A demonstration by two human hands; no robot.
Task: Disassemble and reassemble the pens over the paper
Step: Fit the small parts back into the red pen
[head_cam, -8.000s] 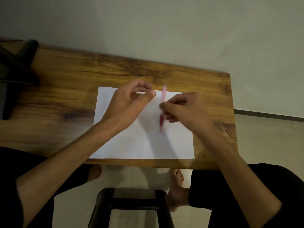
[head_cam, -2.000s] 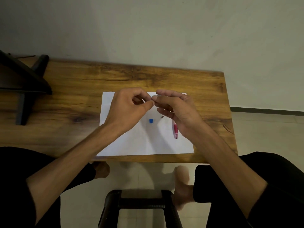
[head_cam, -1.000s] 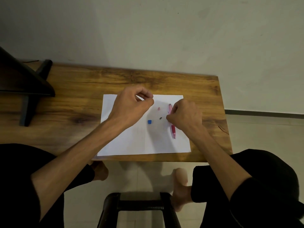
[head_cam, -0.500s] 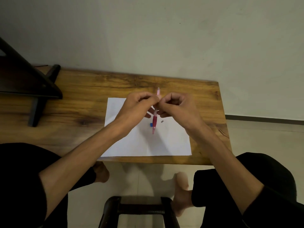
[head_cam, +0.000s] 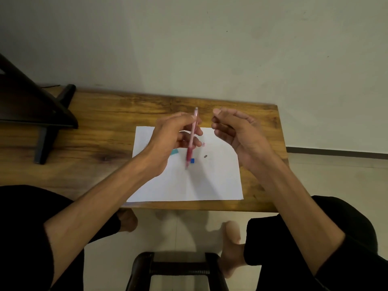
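Pink and blurred, the pen (head_cam: 192, 137) is gripped by the curled fingers of the left hand (head_cam: 171, 139) above the paper (head_cam: 210, 181); no writing can be read. The right hand (head_cam: 237, 133) is held beside it with fingers loosely curled, and nothing is seen in its grasp.

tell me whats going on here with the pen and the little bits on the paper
A person seated at a wooden table is working on a pink pen over a white sheet of paper. The left hand grips the pen, raised above the sheet. The right hand is beside it with fingers loosely curled, holding nothing that shows. On the paper lie a small blue piece, a small dark piece, a tiny pink piece and a teal piece.
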